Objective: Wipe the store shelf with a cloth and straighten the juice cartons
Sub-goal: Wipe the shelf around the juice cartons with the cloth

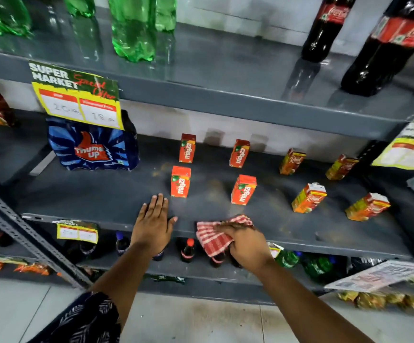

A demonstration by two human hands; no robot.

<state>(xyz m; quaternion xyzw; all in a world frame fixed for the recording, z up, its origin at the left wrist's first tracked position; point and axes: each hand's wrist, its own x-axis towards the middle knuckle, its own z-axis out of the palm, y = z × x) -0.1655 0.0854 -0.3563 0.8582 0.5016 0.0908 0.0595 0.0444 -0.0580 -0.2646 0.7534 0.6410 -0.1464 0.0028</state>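
1. Gripping the red-and-white checked cloth (217, 235), the right hand (246, 246) bunches the soft fabric against the front lip of the grey metal shelf (116, 194).
2. Lying flat and open, holding nothing, the left hand (154, 222) presses its palm on the shelf edge.
3. Just beyond its fingertips stands the nearest orange Maaza carton (180, 181), upright and boxy; the left hand is nearer to it.
4. Farther right, the Real cartons (308, 198) sit skewed, their faces turned at angles.
5. Dusty smears dull the shelf between cartons.
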